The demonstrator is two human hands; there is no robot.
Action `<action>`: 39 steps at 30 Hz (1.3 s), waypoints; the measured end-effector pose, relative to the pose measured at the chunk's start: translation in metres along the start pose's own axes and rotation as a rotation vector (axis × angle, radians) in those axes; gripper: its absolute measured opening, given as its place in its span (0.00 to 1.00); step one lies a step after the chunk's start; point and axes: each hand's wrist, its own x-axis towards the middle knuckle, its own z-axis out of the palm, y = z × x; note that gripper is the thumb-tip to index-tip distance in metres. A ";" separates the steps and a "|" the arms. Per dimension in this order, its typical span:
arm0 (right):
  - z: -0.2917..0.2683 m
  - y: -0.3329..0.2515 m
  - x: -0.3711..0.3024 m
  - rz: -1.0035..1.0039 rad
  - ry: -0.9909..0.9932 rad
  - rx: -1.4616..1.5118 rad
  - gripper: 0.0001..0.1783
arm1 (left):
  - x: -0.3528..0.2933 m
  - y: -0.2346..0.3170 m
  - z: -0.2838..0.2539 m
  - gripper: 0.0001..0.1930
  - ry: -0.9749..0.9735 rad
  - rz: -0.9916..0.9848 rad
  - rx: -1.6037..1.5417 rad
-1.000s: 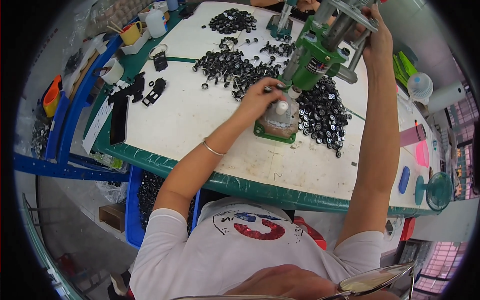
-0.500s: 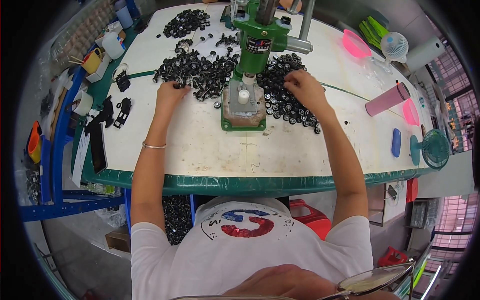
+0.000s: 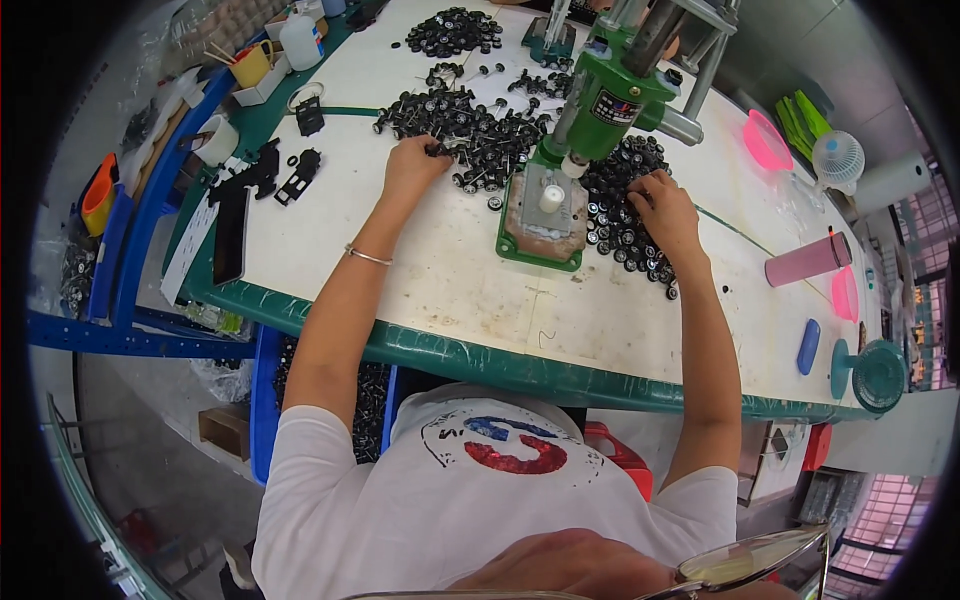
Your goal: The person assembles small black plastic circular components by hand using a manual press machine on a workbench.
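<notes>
A green hand press (image 3: 610, 105) stands on the table, with a white round post (image 3: 551, 198) on its base plate. To its left is a heap of small black wheels with metal axles (image 3: 490, 140). My left hand (image 3: 412, 168) is at this heap's near left edge, its fingers closed on a small black wheel. Loose black wheels with silver centres (image 3: 622, 235) spread out right of the press. Over their right side is my right hand (image 3: 668, 215), thumb and fingers curled together; anything between the fingertips is too small to make out.
Another pile of black wheels (image 3: 455, 32) lies farther back. Black plastic parts (image 3: 298, 177) and a phone (image 3: 231, 235) are at the left. A pink tumbler (image 3: 806, 260), a blue case (image 3: 808, 346) and a green fan (image 3: 878, 376) are at the right. A blue bin (image 3: 268, 400) sits below the table edge.
The whole view has tilted and swung, so the press and table appear farther right and slanted. Both hands stay at their own wheel piles, with little change in finger pose.
</notes>
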 end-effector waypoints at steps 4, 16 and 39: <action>-0.006 -0.019 0.000 0.082 0.057 0.185 0.07 | -0.004 -0.007 0.000 0.10 0.058 0.022 -0.267; 0.024 -0.084 0.007 0.312 -0.202 1.050 0.10 | -0.003 0.006 -0.008 0.17 -0.090 -0.154 -0.014; 0.023 -0.058 -0.008 0.522 -0.070 1.660 0.12 | 0.020 0.003 -0.005 0.09 -0.232 -0.219 -0.268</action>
